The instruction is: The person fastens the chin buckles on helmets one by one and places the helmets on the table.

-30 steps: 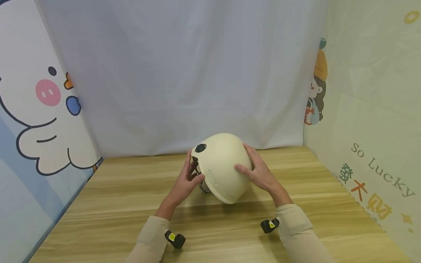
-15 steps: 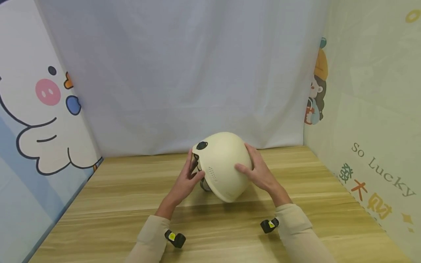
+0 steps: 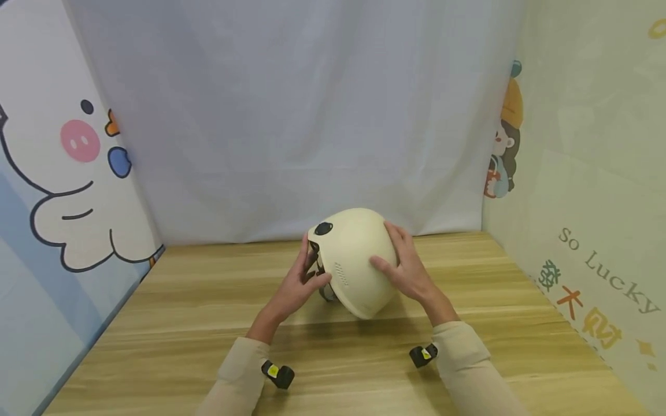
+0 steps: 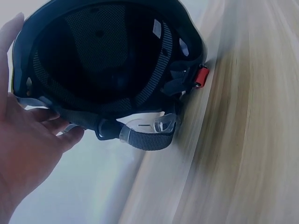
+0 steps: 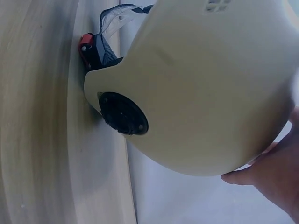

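Note:
A cream-coloured helmet [image 3: 359, 266] lies tilted over the wooden table, its opening turned toward my left hand. My left hand [image 3: 293, 289] grips its rim, with the thumb outside. In the left wrist view, the other fingers curl in by the chin strap [image 4: 149, 141]. My right hand [image 3: 413, 268] holds the rounded crown from the right, thumb and fingers spread over the shell. A black round disc [image 5: 123, 113] sits on the helmet's side. The dark padded lining [image 4: 100, 51] faces the left wrist camera, and a red buckle [image 4: 202, 77] hangs close to the tabletop.
The wooden table [image 3: 171, 323] runs back to a pale hanging curtain [image 3: 291, 115]. Printed cartoon panels [image 3: 78, 219] close off the left side, and a cream printed wall [image 3: 583, 173] stands on the right. Each sleeve carries a small black camera [image 3: 278, 374] at the wrist.
The helmet has turned slightly, its black disc shifting a little up and right. My left hand has moved slightly right at the rim. The whole head view has also shifted a bit.

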Motion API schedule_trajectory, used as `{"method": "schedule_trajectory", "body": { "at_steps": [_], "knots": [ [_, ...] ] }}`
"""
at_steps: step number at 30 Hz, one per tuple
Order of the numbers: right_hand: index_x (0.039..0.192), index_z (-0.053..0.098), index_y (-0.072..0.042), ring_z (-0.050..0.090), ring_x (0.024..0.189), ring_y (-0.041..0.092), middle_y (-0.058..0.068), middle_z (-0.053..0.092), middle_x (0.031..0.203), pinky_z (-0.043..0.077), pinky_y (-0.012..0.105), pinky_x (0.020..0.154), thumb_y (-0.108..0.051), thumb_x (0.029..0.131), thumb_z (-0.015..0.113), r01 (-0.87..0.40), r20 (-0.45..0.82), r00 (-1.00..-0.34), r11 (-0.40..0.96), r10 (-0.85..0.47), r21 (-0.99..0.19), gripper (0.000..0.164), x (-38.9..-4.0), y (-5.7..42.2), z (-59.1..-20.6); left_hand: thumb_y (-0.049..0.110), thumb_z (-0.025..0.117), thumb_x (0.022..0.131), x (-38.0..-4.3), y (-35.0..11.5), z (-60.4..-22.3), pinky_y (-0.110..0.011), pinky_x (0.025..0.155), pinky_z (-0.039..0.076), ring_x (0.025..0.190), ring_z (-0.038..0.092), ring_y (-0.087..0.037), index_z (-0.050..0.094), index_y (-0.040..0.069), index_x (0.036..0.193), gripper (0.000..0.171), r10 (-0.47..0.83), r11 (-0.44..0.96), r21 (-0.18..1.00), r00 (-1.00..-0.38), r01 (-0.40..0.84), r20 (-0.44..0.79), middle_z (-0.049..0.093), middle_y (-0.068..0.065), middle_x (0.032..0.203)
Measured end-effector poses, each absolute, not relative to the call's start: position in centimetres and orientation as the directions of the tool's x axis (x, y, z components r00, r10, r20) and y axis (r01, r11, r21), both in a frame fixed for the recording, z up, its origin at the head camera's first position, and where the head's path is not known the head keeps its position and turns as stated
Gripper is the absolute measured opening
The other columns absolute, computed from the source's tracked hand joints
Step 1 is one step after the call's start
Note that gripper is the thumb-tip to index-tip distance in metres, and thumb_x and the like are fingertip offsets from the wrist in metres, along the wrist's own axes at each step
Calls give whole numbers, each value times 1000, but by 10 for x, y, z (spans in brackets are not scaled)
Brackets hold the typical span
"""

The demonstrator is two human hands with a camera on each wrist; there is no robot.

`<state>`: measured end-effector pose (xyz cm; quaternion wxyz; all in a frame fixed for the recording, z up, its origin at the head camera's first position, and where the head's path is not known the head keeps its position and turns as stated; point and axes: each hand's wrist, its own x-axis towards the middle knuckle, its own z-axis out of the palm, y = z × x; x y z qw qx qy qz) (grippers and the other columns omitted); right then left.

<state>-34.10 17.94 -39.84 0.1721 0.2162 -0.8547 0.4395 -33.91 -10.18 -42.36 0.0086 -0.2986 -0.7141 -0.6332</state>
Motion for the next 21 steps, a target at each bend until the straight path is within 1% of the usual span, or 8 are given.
{"method": "schedule_trajectory", "body": {
  "at_steps": [2, 5, 7, 9, 12, 14, 18, 21],
  "knots": [
    [161, 22, -17, 35, 135, 49, 21, 18, 158, 35, 72, 98, -46, 90, 62, -521, 488, -846, 526, -214, -673, 86, -342, 180, -397, 25, 64, 98, -342, -101, -423, -59, 114, 21, 151, 12, -24, -8, 41, 158, 96, 428, 8, 898, -813, 440, 395, 7, -5, 166],
    [159, 25, -14, 30, 138, 50, 21, 16, 160, 32, 74, 99, -47, 91, 60, -522, 495, -844, 527, -206, -671, 84, -343, 180, -393, 24, 64, 98, -345, -101, -423, -59, 114, 21, 151, 11, -23, -8, 42, 158, 95, 438, 3, 896, -806, 444, 398, 6, -2, 166],
    [158, 26, -12, 29, 140, 49, 20, 16, 161, 31, 74, 99, -48, 90, 60, -525, 504, -841, 521, -196, -673, 84, -344, 179, -391, 25, 64, 98, -346, -100, -423, -58, 114, 21, 151, 11, -22, -8, 43, 158, 95, 444, 8, 895, -804, 445, 396, 6, -1, 166],
    [158, 25, -11, 28, 141, 48, 18, 16, 162, 31, 73, 100, -48, 89, 60, -528, 507, -839, 519, -197, -672, 86, -345, 178, -390, 26, 64, 98, -345, -100, -421, -57, 115, 21, 151, 11, -23, -8, 42, 158, 95, 446, 19, 894, -804, 448, 393, 6, -1, 166],
    [159, 22, -11, 29, 141, 45, 17, 17, 163, 31, 71, 102, -49, 89, 61, -533, 508, -836, 524, -205, -665, 89, -348, 175, -390, 29, 65, 97, -345, -99, -420, -56, 115, 21, 151, 12, -23, -9, 40, 158, 96, 437, 47, 892, -812, 450, 387, 6, -3, 166],
    [160, 20, -13, 30, 141, 45, 16, 17, 163, 32, 70, 102, -50, 89, 61, -526, 498, -841, 536, -211, -661, 90, -349, 173, -390, 29, 66, 97, -343, -101, -418, -55, 115, 22, 151, 12, -23, -9, 38, 159, 97, 428, 63, 892, -819, 447, 381, 7, -3, 166],
    [160, 23, -17, 33, 139, 47, 16, 17, 162, 34, 69, 101, -49, 87, 64, -509, 489, -849, 556, -199, -657, 90, -348, 170, -388, 30, 65, 97, -343, -101, -417, -53, 116, 23, 151, 12, -22, -10, 35, 159, 97, 431, 73, 892, -821, 446, 375, 5, -2, 166],
    [160, 25, -19, 31, 140, 48, 17, 15, 163, 34, 70, 101, -48, 87, 65, -511, 493, -846, 567, -202, -646, 89, -348, 169, -385, 29, 65, 97, -345, -101, -416, -53, 116, 23, 151, 12, -23, -7, 33, 159, 96, 421, 80, 885, -820, 459, 388, 5, 0, 166]
  ]
}}
